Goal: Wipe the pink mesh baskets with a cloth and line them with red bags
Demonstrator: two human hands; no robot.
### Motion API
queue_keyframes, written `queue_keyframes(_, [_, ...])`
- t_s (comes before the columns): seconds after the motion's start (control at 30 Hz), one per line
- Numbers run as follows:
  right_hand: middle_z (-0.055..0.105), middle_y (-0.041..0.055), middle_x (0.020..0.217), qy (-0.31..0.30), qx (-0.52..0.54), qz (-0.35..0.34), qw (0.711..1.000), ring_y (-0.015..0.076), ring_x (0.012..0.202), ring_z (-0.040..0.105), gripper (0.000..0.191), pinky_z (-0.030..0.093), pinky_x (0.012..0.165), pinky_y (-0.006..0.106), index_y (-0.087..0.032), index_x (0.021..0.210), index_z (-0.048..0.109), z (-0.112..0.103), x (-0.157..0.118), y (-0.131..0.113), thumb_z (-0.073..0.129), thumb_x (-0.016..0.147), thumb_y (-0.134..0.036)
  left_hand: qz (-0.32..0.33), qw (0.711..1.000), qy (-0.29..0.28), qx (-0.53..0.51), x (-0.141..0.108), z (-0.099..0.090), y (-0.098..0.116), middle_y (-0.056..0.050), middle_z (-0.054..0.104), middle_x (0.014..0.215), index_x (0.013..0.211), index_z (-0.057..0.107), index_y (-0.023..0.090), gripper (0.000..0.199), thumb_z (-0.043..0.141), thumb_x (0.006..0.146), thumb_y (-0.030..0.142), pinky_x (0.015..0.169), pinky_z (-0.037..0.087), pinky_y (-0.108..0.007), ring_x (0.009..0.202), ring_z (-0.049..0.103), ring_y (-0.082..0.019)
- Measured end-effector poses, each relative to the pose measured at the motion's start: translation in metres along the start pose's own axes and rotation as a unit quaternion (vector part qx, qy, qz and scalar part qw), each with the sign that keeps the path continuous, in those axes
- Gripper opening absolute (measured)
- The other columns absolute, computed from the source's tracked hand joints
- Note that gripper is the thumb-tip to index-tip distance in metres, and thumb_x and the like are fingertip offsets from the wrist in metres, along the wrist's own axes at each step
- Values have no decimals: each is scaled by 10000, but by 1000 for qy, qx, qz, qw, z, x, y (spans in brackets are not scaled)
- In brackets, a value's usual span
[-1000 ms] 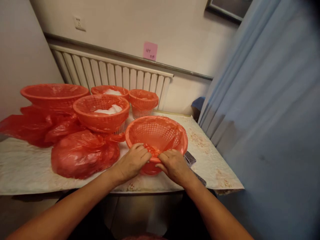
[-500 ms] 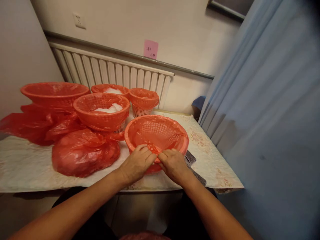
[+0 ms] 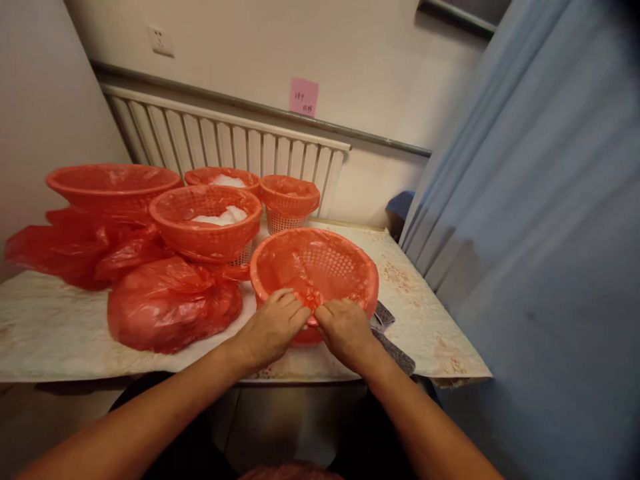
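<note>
A round plastic basket (image 3: 367, 263) with lattice walls stands at the table's front edge, lined with a thin red plastic bag (image 3: 287, 263). My left hand (image 3: 281, 323) is closed on the bag at the basket's near rim. Right beside it, my right hand (image 3: 347, 330) pinches the same gathered plastic, its fingers curled over the rim. Between the two hands the film is bunched and creased. The fingertips are partly hidden inside the basket. Something grey and textured (image 3: 397, 353) lies under the basket's right side.
Left of the basket rests a filled red bag (image 3: 173, 313). Behind stand more red-lined baskets (image 3: 205, 233), two with white contents (image 3: 223, 217). A patterned cloth (image 3: 415, 293) covers the table. A radiator (image 3: 210, 137) lines the wall; a blue curtain (image 3: 505, 180) hangs at right.
The bag film inside the basket has shifted, with a longer crease now running up from my hands. Both hands keep nearly the same place on the rim. The view has moved slightly.
</note>
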State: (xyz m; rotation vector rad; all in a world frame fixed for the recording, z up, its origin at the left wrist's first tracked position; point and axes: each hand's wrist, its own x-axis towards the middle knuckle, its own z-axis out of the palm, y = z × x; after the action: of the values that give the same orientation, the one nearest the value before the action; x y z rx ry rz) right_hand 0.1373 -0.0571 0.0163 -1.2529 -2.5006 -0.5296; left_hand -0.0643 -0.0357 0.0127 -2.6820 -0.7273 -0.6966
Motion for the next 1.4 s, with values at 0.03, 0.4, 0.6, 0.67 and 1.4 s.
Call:
queue_keyframes(0.03, [616, 11, 746, -2, 3, -3, 1000, 172, 698, 522, 164, 258, 645, 312, -198, 796, 552, -1, 0, 0, 540, 941, -274, 5, 1000, 5, 5, -1, 2, -3, -41, 588, 791, 901, 591, 150, 187, 414, 961, 162, 931, 429, -431, 795, 516, -197])
queue_keyframes(0.4, [623, 14, 758, 3, -8, 19, 1000, 178, 727, 535, 133, 279, 664, 318, -192, 776, 551, 4, -5, 11, 579, 904, -216, -10, 1000, -20, -20, -7, -13, -26, -78, 620, 981, 1104, 564, 149, 202, 494, 955, 265, 966, 388, -453, 982, 515, -230])
queue_keyframes(0.6, [624, 22, 747, -9, -1, -1, 1000, 174, 707, 542, 146, 282, 640, 314, -193, 804, 556, -1, 4, -1, 531, 940, -243, 16, 1000, -1, 4, -3, -2, -14, -46, 565, 759, 829, 586, 151, 281, 346, 975, 152, 889, 433, -421, 774, 477, -200])
queue_keyframes(0.67, [634, 22, 768, -23, -1, 6, 1000, 173, 725, 552, 129, 294, 653, 306, -189, 803, 562, -3, 2, 10, 555, 924, -232, 15, 1000, 0, 5, -8, -5, -32, -43, 575, 781, 851, 588, 160, 299, 317, 971, 119, 975, 390, -464, 790, 487, -192])
queue_keyframes(1.4, [640, 26, 808, -24, -1, 29, 999, 190, 777, 559, 126, 328, 702, 320, -191, 815, 571, -2, -3, 16, 628, 887, -277, -23, 999, -24, -19, -10, -22, -37, -85, 629, 1003, 1080, 567, 152, 178, 509, 945, 254, 1019, 346, -480, 1049, 508, -246])
